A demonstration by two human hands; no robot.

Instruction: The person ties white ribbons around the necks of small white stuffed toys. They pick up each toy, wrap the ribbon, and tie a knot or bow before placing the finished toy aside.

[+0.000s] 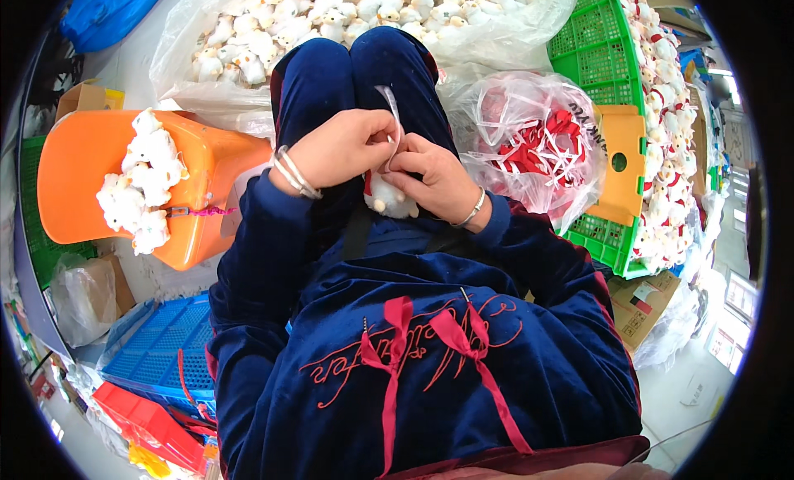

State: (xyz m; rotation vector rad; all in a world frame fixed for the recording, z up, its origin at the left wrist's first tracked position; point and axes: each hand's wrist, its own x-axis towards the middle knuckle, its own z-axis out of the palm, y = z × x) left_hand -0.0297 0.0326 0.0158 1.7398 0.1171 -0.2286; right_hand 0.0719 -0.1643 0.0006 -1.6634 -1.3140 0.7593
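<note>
A small white plush toy [389,199] rests on my lap, between my knees in dark blue velvet trousers. My left hand [343,145] and my right hand [434,178] are both closed on it from above. A thin white ribbon [393,108] loops up from between my fingers. Both wrists carry bracelets. Red ribbons [397,348] lie pinned on the front of my blue top.
An orange stool [91,174] at the left carries a bunch of white plush toys [141,186]. A clear bag of more toys [331,17] sits ahead. A bag of red and white ribbons [529,141] and a green crate [600,58] lie right. A blue crate [157,348] sits lower left.
</note>
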